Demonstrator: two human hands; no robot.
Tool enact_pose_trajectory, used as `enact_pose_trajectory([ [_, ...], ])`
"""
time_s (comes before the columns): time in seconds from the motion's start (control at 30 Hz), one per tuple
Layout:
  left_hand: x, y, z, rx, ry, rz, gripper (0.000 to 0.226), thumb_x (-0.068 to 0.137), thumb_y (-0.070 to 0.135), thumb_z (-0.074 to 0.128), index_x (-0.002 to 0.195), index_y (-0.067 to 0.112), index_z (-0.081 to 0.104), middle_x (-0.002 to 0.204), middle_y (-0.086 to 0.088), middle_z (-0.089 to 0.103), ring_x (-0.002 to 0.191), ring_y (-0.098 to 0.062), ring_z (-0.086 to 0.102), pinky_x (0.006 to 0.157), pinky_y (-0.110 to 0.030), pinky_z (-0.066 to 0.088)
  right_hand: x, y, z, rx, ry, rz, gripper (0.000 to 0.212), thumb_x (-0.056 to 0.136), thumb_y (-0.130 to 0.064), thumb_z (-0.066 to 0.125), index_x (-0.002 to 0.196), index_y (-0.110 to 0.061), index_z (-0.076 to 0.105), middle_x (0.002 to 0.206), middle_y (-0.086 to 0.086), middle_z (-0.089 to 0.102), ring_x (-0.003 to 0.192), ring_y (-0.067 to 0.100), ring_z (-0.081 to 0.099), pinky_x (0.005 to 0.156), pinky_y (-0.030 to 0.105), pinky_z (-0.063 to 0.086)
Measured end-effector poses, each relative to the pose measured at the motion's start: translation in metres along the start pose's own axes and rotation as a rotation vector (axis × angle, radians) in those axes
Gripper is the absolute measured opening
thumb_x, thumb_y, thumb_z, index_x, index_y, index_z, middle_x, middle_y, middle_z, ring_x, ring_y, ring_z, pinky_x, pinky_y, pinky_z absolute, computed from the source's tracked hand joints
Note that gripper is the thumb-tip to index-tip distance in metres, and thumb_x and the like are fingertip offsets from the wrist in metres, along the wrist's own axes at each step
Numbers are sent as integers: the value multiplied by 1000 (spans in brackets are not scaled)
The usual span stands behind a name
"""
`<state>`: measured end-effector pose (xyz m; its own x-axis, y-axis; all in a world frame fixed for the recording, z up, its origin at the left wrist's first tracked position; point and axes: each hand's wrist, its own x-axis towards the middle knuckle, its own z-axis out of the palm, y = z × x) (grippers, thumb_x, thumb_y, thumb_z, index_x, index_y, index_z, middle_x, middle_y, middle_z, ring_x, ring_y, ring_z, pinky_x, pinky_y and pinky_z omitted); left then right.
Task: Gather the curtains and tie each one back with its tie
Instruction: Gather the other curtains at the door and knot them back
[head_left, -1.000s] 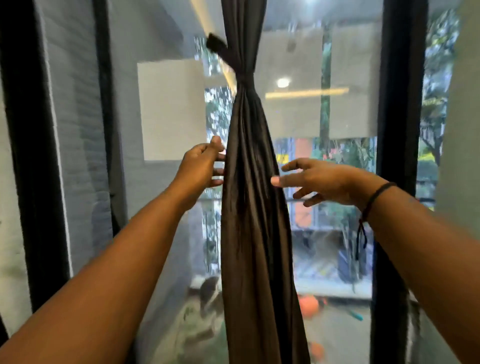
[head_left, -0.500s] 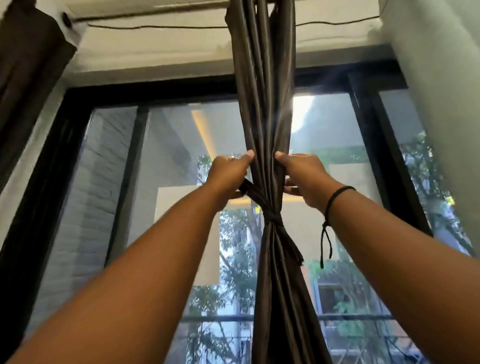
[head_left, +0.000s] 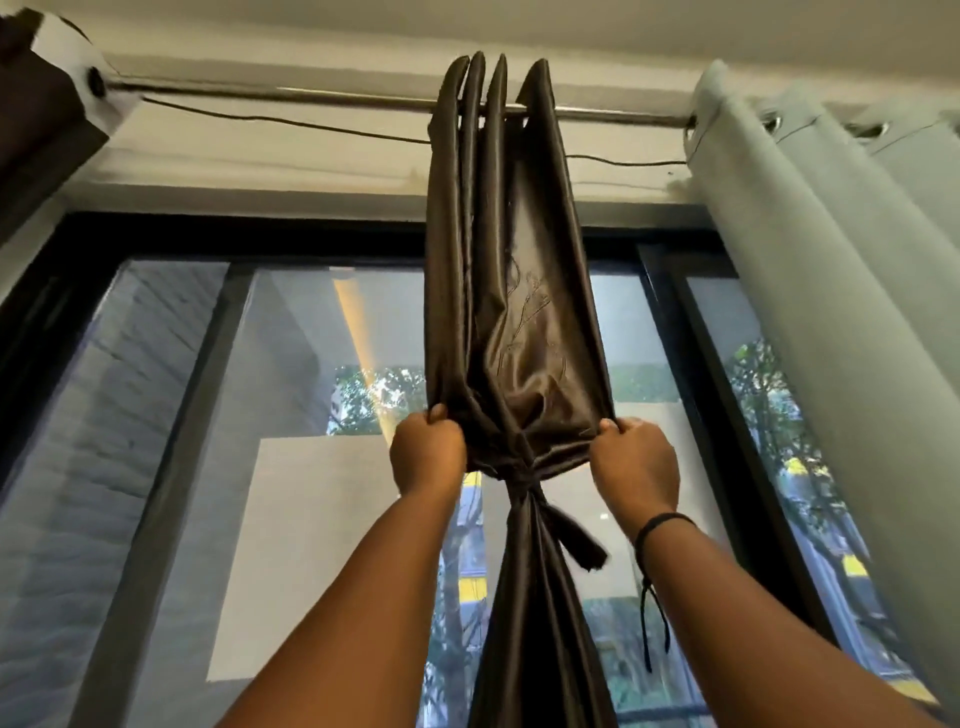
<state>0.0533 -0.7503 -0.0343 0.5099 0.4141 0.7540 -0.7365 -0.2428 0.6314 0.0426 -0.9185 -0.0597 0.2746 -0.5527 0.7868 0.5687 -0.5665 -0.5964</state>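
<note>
A dark brown curtain (head_left: 519, 291) hangs in folds from a metal rod (head_left: 332, 100) before the window. A tie of the same fabric (head_left: 524, 486) cinches it, with one loose end sticking out to the lower right. Just above the tie, my left hand (head_left: 428, 449) pinches the curtain's left edge. My right hand (head_left: 636, 460) pinches its right edge. Between the two hands the fabric is spread wide.
A pale grey curtain (head_left: 841, 291) hangs at the right on the same rod. Another dark curtain (head_left: 36, 119) shows at the top left corner. Black window frames (head_left: 171, 467) and glass stand behind. A thin wire sags below the rod.
My view has tilted upward to the rod. Both hands rose from the lower curtain to just above the tie, and they now pull the edges apart, widening the fabric.
</note>
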Motion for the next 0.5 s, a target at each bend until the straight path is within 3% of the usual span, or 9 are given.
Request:
enact_pose_trajectory([
  [0.1, -10, 5, 19, -40, -95, 39, 31, 97, 27, 42, 93, 3, 60, 99, -27, 62, 90, -39, 60, 74, -40, 47, -4, -5, 3, 25, -46, -88, 32, 97, -28, 43, 113, -13, 65, 111, 9, 68, 99, 29, 60, 74, 28, 40],
  [0.2, -25, 4, 30, -64, -131, 71, 22, 96, 27, 44, 81, 14, 52, 91, -23, 60, 78, -32, 55, 69, -34, 39, -5, 1, -3, -64, -77, -188, 29, 97, -31, 43, 115, -22, 64, 109, 3, 68, 98, 24, 61, 71, 27, 40],
  [0.27, -41, 5, 38, 23, -116, 132, 18, 95, 33, 45, 101, 19, 56, 107, -11, 63, 95, -30, 58, 79, -36, 43, -4, 15, -11, -195, -110, -262, 28, 97, -35, 44, 108, -23, 66, 101, 2, 70, 92, 24, 62, 66, 27, 39],
  [0.37, -69, 4, 54, 434, 24, 435, 57, 92, 45, 45, 142, 20, 32, 145, -8, 40, 128, -30, 42, 101, -43, 36, 2, 39, -30, -454, -101, -417, 32, 95, -42, 42, 95, -21, 66, 94, 4, 68, 90, 27, 62, 64, 30, 41],
  [0.43, -88, 6, 70, 683, 96, 709, 66, 89, 47, 44, 146, 19, 28, 150, -11, 34, 133, -32, 37, 105, -47, 31, 11, 54, -50, -610, -61, -511, 31, 93, -41, 42, 97, -21, 66, 96, 4, 65, 92, 28, 61, 72, 33, 44],
  [0.5, -108, 14, 93, 758, 91, 820, 63, 85, 49, 42, 139, 17, 43, 144, -14, 44, 128, -33, 45, 105, -49, 32, 26, 66, -81, -724, -32, -544, 28, 90, -38, 44, 103, -24, 65, 103, 4, 63, 98, 28, 58, 81, 37, 43],
])
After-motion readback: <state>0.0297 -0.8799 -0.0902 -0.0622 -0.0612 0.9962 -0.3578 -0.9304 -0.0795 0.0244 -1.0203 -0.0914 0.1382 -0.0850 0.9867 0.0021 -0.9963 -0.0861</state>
